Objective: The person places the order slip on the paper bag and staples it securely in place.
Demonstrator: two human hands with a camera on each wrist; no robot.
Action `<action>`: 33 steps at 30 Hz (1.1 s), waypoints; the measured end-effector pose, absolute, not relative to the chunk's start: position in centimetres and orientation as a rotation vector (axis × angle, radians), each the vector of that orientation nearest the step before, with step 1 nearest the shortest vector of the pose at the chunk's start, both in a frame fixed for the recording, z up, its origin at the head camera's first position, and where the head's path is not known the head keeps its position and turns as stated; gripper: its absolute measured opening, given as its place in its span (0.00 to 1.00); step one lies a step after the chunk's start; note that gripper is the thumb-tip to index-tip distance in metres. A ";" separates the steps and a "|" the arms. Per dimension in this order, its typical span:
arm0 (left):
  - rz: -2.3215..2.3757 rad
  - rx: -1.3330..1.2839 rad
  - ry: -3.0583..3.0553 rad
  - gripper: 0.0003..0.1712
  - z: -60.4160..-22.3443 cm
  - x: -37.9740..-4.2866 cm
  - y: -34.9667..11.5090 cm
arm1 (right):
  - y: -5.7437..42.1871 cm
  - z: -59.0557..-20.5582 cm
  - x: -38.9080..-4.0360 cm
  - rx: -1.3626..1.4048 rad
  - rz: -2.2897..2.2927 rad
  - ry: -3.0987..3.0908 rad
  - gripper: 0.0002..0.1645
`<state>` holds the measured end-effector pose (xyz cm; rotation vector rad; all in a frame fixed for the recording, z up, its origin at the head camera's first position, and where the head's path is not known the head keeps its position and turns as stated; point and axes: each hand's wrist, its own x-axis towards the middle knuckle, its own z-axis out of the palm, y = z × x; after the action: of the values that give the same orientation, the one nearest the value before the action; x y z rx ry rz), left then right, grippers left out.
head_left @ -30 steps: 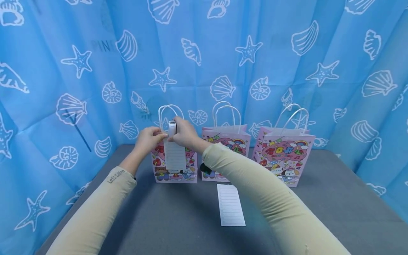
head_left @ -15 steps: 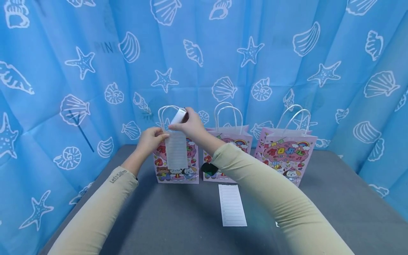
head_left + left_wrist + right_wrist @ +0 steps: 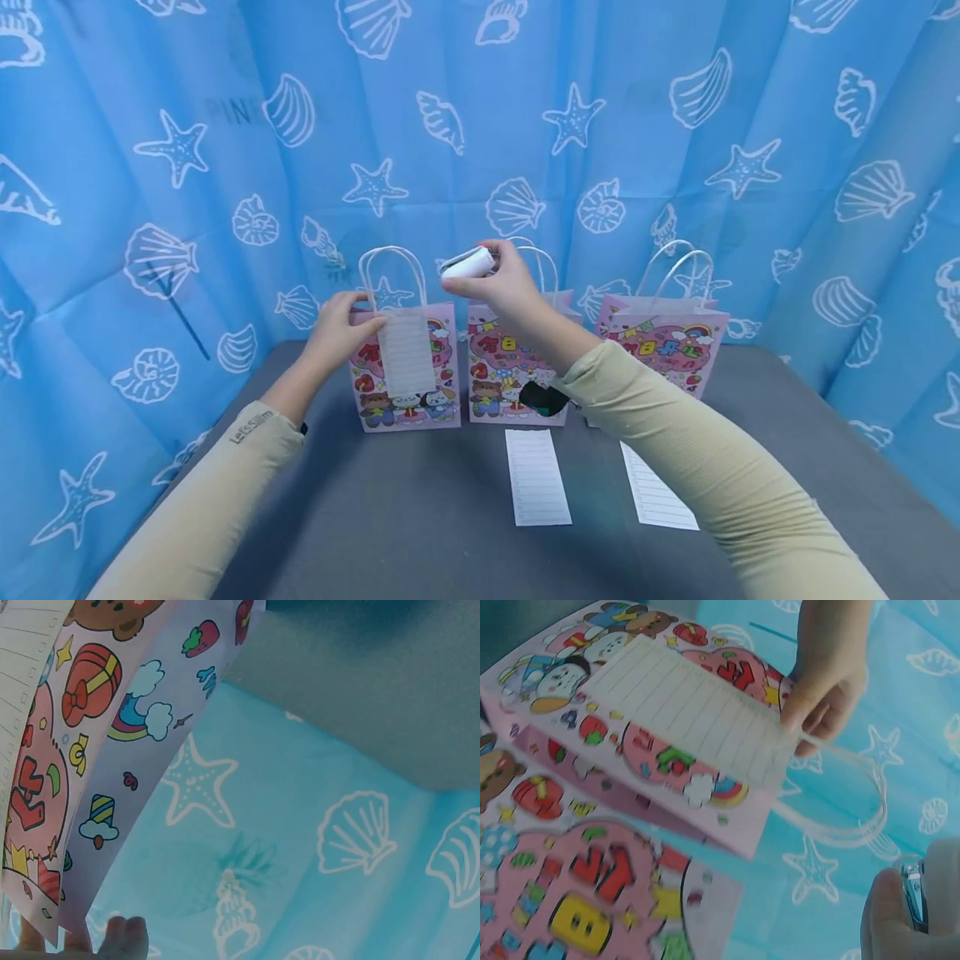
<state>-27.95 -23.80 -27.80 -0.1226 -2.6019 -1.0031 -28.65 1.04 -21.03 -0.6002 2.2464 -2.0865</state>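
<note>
In the head view, my left hand (image 3: 333, 335) pinches the top edge of the leftmost pink gift bag (image 3: 371, 375), thumb in front. A white lined paper slip (image 3: 407, 354) hangs over the bag's front, its top at the bag's rim close to the thumb. My right hand (image 3: 513, 287) holds a white stapler (image 3: 471, 263) up in the air, right of this bag's handles and apart from it. The right wrist view shows the slip (image 3: 690, 709) flat along the bag's front and the stapler's (image 3: 941, 892) metal end. Left fingertips (image 3: 124, 937) show behind the bag's rim in the left wrist view.
Two more pink gift bags, a middle one (image 3: 487, 367) and a right one (image 3: 667, 342), stand upright with white handles. Two lined slips lie on the grey table: one slip (image 3: 538, 477) before the middle bag, another slip (image 3: 654, 492) partly under my right forearm. A blue shell-print curtain (image 3: 480, 125) hangs behind.
My right hand has lifted the stapler off the slip and bag rim, moving up and right while tilting it. My left hand keeps its hold. The right-hand slip on the table has come into view.
</note>
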 end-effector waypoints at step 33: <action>-1.271 -0.004 -2.565 0.42 -29.2 -25.0 -22.9 | 15.8 -23.1 -25.5 -0.443 -1.832 2.642 0.36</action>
<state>-25.04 -22.94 -29.23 -0.0044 -2.5649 -1.2710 -25.47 15.79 -23.10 -0.4430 2.6419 -1.8321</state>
